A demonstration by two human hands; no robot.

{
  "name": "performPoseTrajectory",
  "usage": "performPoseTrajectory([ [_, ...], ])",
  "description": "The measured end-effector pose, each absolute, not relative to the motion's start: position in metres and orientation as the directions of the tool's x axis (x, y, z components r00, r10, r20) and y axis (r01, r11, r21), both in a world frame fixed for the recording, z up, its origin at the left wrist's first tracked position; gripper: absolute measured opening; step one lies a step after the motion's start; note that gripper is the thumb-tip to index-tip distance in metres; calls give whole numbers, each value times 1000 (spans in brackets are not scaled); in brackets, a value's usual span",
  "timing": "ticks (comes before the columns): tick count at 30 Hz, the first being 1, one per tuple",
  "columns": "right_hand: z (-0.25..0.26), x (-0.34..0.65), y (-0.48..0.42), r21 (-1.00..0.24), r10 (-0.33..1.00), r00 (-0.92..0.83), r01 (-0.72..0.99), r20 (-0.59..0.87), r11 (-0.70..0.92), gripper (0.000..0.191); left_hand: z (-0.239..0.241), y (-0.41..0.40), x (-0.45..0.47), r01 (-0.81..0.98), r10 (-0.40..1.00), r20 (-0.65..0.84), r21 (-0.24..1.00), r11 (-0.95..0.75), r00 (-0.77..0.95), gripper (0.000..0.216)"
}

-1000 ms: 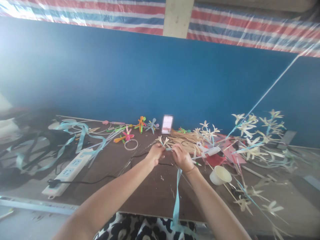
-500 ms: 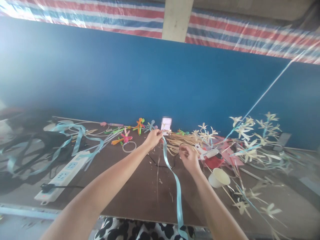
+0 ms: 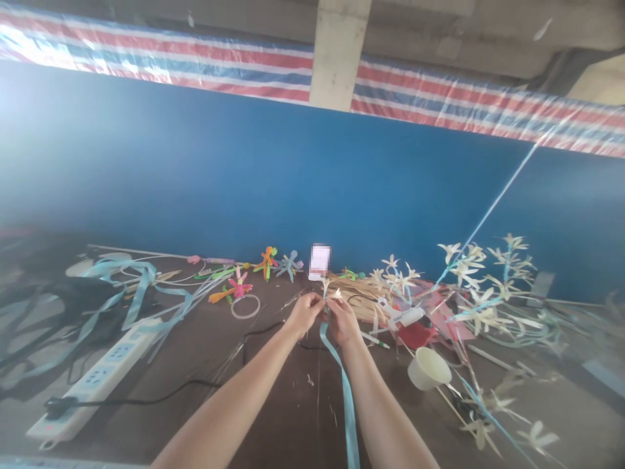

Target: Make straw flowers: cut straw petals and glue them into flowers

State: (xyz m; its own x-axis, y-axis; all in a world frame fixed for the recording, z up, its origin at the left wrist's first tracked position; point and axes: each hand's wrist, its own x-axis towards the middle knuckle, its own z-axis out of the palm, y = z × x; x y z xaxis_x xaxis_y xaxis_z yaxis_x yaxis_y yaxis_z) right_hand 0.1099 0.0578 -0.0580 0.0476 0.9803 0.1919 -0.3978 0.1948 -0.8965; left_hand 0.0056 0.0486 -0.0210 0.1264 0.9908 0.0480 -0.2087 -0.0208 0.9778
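My left hand (image 3: 305, 314) and my right hand (image 3: 343, 319) meet above the middle of the table, fingertips pinched together. Between them a long light-blue ribbon (image 3: 346, 378) runs down toward my body. Small cream-white artificial flowers (image 3: 326, 285) stick up just above the fingertips. My left fingers are closed on the flower stem where the ribbon starts. The right fingers press on the same spot, with ribbon at them. The stem itself is mostly hidden by the fingers.
Behind my hands stand a phone (image 3: 319, 262) and a bundle of straw-coloured strips (image 3: 359, 296). To the right are a cream cup (image 3: 430, 369) and blue-stemmed white flower sprays (image 3: 471, 267). At left lie a power strip (image 3: 100, 381), a clear ring (image 3: 245, 306) and loose blue ribbon (image 3: 144, 286).
My right hand has moved left to join my left hand at the top of the ribbon. Both hands now sit lower against the phone, and the view has tilted up slightly.
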Motion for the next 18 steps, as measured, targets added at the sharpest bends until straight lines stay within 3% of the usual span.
performPoseTrajectory([
  [18, -77, 98, 60, -876, 987, 20, -458, 160, 151, 17, -45, 39, 8, -396, 1000, 2, 918, -10, -22, 16],
])
